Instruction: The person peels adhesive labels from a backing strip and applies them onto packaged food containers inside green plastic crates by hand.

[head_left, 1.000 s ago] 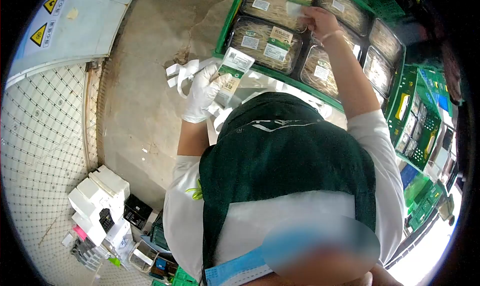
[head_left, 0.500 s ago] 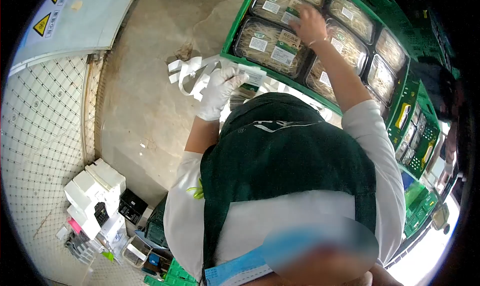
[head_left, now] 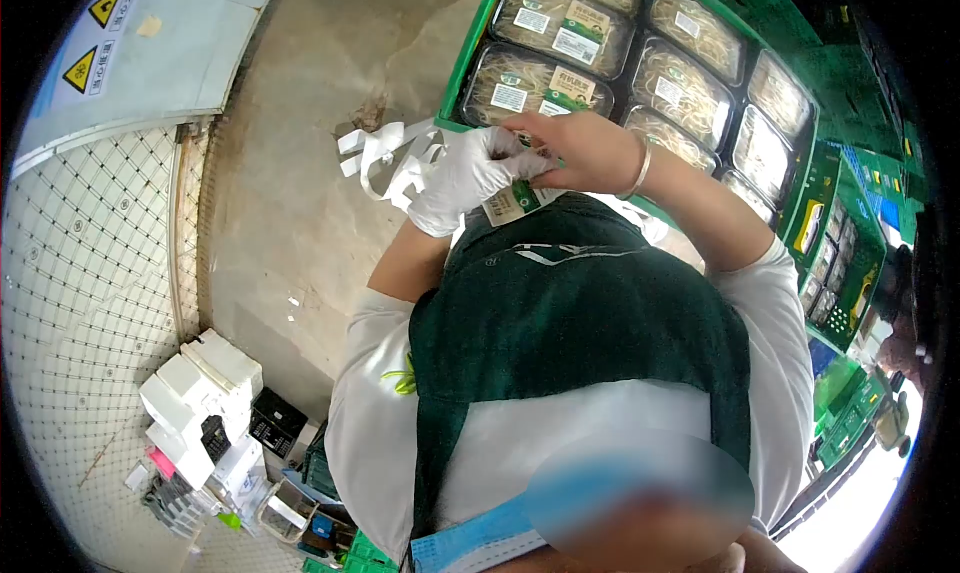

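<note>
My left hand (head_left: 465, 178), in a white glove, is closed around a strip of labels (head_left: 518, 201); its green and white printed end hangs below the fingers. White backing tape (head_left: 385, 158) trails from it to the left in loops. My bare right hand (head_left: 590, 153), with a bracelet at the wrist, meets the left with fingers pinched at the labels; what lies between the fingertips is partly hidden. Just beyond is a green crate (head_left: 455, 98) of clear-topped black trays of pale sprouts. The near-left tray (head_left: 490, 71) and the tray behind it (head_left: 535, 1) carry green-and-brown labels; trays to the right (head_left: 690, 83) show small white ones.
More green crates (head_left: 850, 273) with packed trays stand at the right. White foam boxes (head_left: 200, 393) and a black crate (head_left: 275, 421) lie at lower left on the concrete floor (head_left: 290, 173). A meshed panel (head_left: 90, 253) runs along the left. My dark green apron (head_left: 580, 313) borders the crate.
My right hand has left the tray in the crate and come back toward me, down to the label strip at my left hand. The left hand has shifted slightly right.
</note>
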The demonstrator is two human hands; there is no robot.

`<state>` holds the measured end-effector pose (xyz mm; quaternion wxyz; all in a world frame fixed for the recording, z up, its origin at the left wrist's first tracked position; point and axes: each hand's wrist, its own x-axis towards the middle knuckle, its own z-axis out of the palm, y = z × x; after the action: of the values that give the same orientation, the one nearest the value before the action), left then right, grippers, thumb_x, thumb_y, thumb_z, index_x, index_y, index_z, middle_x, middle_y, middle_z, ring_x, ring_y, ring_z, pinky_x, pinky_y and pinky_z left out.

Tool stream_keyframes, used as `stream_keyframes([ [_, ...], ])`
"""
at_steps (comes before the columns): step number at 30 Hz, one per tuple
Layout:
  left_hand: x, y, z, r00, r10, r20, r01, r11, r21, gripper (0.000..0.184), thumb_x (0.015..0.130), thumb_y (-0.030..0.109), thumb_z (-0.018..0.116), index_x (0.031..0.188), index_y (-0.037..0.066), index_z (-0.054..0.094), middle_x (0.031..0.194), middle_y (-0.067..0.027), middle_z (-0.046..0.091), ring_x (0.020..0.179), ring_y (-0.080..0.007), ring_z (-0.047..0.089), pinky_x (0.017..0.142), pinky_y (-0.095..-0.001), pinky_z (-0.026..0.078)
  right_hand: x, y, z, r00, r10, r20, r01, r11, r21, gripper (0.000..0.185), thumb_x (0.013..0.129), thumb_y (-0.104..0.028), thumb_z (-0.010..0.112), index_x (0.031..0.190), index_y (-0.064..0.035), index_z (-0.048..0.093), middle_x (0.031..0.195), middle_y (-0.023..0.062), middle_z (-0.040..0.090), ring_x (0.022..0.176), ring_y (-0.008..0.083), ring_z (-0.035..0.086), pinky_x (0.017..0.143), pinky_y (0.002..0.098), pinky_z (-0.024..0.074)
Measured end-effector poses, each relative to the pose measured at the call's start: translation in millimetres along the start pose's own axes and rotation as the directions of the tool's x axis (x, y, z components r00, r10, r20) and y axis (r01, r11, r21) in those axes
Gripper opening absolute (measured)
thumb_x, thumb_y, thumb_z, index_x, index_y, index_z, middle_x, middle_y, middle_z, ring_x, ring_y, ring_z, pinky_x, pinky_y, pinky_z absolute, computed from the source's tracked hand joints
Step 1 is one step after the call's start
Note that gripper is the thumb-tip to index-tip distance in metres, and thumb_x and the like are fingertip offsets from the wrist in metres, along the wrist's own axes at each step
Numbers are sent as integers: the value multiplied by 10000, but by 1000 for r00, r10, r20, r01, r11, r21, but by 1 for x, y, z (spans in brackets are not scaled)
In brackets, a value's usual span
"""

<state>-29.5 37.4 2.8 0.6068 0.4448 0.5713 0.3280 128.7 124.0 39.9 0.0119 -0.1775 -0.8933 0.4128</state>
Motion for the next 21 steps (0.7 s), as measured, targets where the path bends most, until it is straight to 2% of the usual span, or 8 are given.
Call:
stream_keyframes([
  [2,-1,-5,0,998,23,56,-18,996,-88,231,703,121,668,859,-29,588,782,-68,604,737,-115,556,656,-238,436,-2,-1,0,1000,29,-5,-29,999,-32,449,659,-134,633,1060,-52,447,653,127,581,615,307,575,558,371,453],
  [4,-4,-11,-5,982,82,172,-46,978,-205,300,727,98,631,981,-33,540,902,-97,594,844,-142,557,743,-260,426,-6,10,8,999,31,-21,-31,1000,0,433,672,-134,634,1061,-53,463,627,106,572,584,272,573,545,346,451],
  [7,-9,-18,-14,979,37,200,-10,991,-134,286,754,55,583,1017,-36,516,961,-100,582,882,-145,547,748,-260,424,-9,15,6,997,79,-1,-79,992,101,379,687,-159,640,1017,-44,493,636,93,578,585,243,579,553,325,456],
  [9,-12,-20,-12,983,81,164,-63,992,-112,337,764,21,548,1091,-30,484,1032,-112,558,918,-150,537,772,-262,423,-10,16,10,991,128,43,-134,976,173,347,691,-184,644,973,-34,506,671,100,593,616,248,587,575,328,464],
  [11,-12,-24,-7,991,132,0,-130,980,-150,431,757,6,545,1172,-13,430,1103,-120,520,952,-148,520,807,-263,413,-12,21,25,989,143,-40,-125,948,291,397,687,-238,665,984,-31,504,704,99,598,649,229,596,601,306,472],
  [15,-4,-28,0,965,256,-53,-259,965,-44,489,772,6,535,1231,5,367,1143,-110,493,969,-144,505,821,-254,406,-8,16,33,990,115,-83,-89,959,268,446,686,-272,670,1014,-26,493,770,114,601,696,212,598,627,303,475],
  [19,-5,-22,2,985,163,-49,-170,946,-275,446,776,-14,523,1205,7,403,1107,-110,518,920,-122,526,787,-247,421,-11,27,17,987,143,-73,-125,970,210,332,718,-243,642,972,-52,545,789,104,611,706,214,604,643,316,479],
  [21,-5,-26,-3,991,129,-17,-130,967,-219,412,780,-8,521,1181,1,428,1086,-107,530,897,-119,534,778,-240,424,-7,72,-9,900,246,-360,-252,967,33,265,748,-248,605,945,-72,574,803,96,622,703,206,609,628,320,482],
])
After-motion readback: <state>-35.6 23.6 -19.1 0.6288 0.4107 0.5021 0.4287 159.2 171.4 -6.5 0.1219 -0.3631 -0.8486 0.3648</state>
